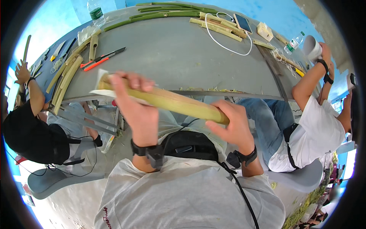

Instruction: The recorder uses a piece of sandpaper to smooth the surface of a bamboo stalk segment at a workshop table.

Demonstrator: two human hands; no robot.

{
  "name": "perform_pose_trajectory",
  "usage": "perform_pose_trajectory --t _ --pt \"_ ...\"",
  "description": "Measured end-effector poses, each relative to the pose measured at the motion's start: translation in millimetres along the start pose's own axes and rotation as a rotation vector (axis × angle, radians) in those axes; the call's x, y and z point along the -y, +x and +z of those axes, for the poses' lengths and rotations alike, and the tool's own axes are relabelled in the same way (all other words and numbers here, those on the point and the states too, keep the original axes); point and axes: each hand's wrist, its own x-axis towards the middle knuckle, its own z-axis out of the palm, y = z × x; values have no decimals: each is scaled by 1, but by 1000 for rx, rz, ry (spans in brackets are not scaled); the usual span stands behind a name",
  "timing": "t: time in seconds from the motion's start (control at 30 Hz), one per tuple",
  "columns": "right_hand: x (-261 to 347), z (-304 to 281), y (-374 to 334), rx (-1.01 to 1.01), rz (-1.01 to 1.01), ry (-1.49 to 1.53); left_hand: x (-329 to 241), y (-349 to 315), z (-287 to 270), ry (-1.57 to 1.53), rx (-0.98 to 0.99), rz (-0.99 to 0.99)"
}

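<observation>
Grey table (171, 53), blue walls (49, 23)

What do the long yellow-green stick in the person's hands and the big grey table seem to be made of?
The long yellow-green stick looks like a split bamboo stalk: pale, fibrous, matte, with green skin on similar pieces nearby. The big grey table has a smooth, dull surface, possibly painted board or laminate; its dark edge strip looks like metal.

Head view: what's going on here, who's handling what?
A person holds a yellow-green bamboo piece over their lap with both hands: the left hand grips the end wrapped in white paper, the right hand grips the other end. Ahead, a grey table carries more bamboo strips, a red-handled utility knife, a phone on a white cable and a water bottle. Two other people sit either side; the one on the right holds up a white roll.
</observation>
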Motion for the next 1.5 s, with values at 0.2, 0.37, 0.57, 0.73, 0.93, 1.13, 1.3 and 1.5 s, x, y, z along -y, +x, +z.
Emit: perform_pose_trajectory --t 0.2,0.37,0.57,0.73,0.93,1.13,1.3,1.5 --pt "2 9 10 -53 -76 32 36 -29 17 52 235 -160" --pt "-6 -2 -6 -98 90 -28 -14 7 -2 -77 123 41" --pt "10 13 12 -79 5 -40 38 -30 13 11 233 -173" --pt "-1 -11 1 -23 -52 -43 -13 5 -4 -189 228 11" --pt "10 5 10 2 -53 -7 21 -16 7 -4 145 -157" --pt "5 1 9 -84 25 -20 3 -1 7 -39 77 -93" --pt "1 9 7 -29 -13 -96 -3 5 -13 -97 170 14" --pt "10 9 17 -65 -30 -11 33 -21 11 45 352 -107"
